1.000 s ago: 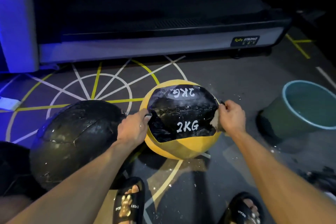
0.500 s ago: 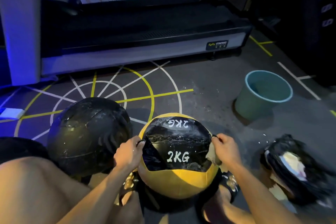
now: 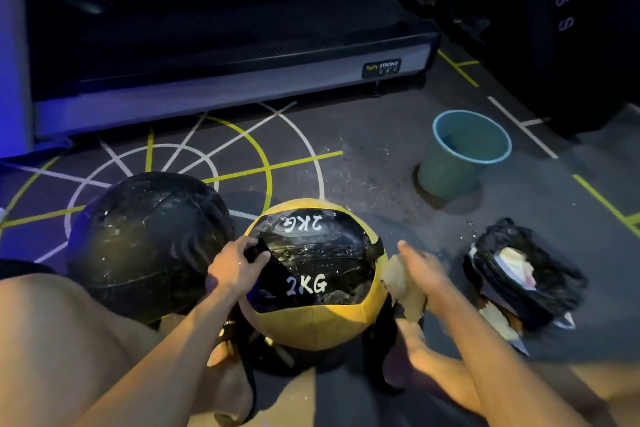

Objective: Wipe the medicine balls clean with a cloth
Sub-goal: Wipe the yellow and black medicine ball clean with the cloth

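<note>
A treadmill (image 3: pixel 221 55) fills the back of the scene, its deck running across the marked gym floor (image 3: pixel 346 177). In front of it, on the left, sits a large black medicine ball (image 3: pixel 145 243), its skin streaked and scuffed. Just to its right, between the person's feet, rests the smaller yellow-and-black 2KG ball (image 3: pixel 311 281), flecked with wet residue on its black panel. A teal bucket (image 3: pixel 464 156) stands well apart at the right, and a crumpled black bag (image 3: pixel 523 277) lies nearer. The left hand (image 3: pixel 235 267) steadies the ball, fingers curled round the black strap handle on its left side. The right hand (image 3: pixel 420 270) hovers just beside the ball's right flank, fingers nearly straight and together, with the tan cloth (image 3: pixel 403 288) under the palm; whether the thumb pins it I cannot tell. To wipe well, the left hand should likely hold firm while the cloth presses flat and sweeps across the speckled panel in overlapping strokes, turning the ball to reach the underside.
</note>
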`<move>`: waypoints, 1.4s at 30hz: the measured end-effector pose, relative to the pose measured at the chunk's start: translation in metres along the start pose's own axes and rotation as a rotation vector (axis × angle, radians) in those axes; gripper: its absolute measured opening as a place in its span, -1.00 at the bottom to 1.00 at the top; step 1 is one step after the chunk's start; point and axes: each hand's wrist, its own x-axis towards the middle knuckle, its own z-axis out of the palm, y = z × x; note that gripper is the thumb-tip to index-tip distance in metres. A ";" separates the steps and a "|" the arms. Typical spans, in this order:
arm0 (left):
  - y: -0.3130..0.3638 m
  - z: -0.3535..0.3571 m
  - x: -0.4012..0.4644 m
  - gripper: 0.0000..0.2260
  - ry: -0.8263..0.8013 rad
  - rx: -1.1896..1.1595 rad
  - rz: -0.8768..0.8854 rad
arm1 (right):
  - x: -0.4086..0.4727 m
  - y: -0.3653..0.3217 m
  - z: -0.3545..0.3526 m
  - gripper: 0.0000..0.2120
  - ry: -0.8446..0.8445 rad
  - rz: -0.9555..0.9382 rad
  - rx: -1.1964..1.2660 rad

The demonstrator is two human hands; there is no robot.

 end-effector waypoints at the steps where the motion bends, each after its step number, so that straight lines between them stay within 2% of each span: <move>1: 0.000 0.001 0.002 -0.61 -0.004 -0.005 0.000 | 0.002 0.007 -0.004 -0.39 -0.032 0.108 0.092; 2: 0.001 0.001 0.003 -0.60 -0.007 -0.009 0.007 | 0.001 0.013 -0.005 -0.35 -0.048 0.168 0.184; 4: 0.004 0.004 0.007 -0.59 -0.012 -0.015 0.027 | -0.012 0.015 -0.002 -0.55 -0.073 0.160 0.281; 8: 0.008 0.006 0.008 -0.55 0.001 -0.039 0.074 | -0.023 0.020 0.006 -0.74 -0.062 0.032 0.290; 12: -0.002 0.008 0.008 -0.54 0.055 -0.141 0.129 | -0.030 0.022 0.010 -0.76 -0.063 -0.107 0.139; 15: -0.009 0.008 0.007 -0.37 0.061 -0.179 0.151 | -0.037 0.003 0.007 -0.86 -0.060 -0.204 0.146; 17: -0.011 0.009 0.009 -0.29 0.064 -0.175 0.162 | -0.038 -0.020 0.000 -0.93 0.029 -0.297 0.233; 20: -0.015 0.015 0.010 -0.23 0.058 -0.113 0.195 | -0.025 -0.061 -0.015 -0.93 0.331 -0.480 0.301; 22: -0.018 0.019 0.010 -0.20 0.070 -0.107 0.208 | -0.009 -0.081 -0.017 -0.90 0.479 -0.584 0.142; 23: -0.018 0.020 0.010 -0.20 0.078 -0.115 0.214 | -0.001 -0.086 -0.013 -0.88 0.483 -0.611 0.031; 25: -0.017 0.021 0.009 -0.21 0.097 -0.134 0.224 | 0.020 -0.087 0.005 -0.85 0.366 -0.641 -0.218; 28: -0.015 0.023 0.009 -0.23 0.114 -0.153 0.231 | 0.043 -0.069 0.033 -0.93 0.098 -0.554 -0.498; 31: -0.013 0.025 0.010 -0.26 0.122 -0.148 0.218 | 0.045 -0.052 0.037 -0.83 0.095 -0.503 -0.437; 34: -0.012 0.028 0.012 -0.25 0.126 -0.137 0.216 | 0.037 -0.040 0.033 -0.83 0.134 -0.514 -0.437; 39: -0.021 0.034 0.015 -0.21 0.110 -0.127 0.234 | 0.006 -0.014 0.049 -0.78 0.216 -0.771 -0.622; 41: -0.024 0.034 0.016 -0.21 0.087 -0.130 0.237 | 0.008 -0.012 0.044 -0.73 0.217 -0.767 -0.661; 42: -0.024 0.035 0.017 -0.21 0.072 -0.124 0.241 | 0.015 -0.014 0.040 -0.76 0.221 -0.703 -0.659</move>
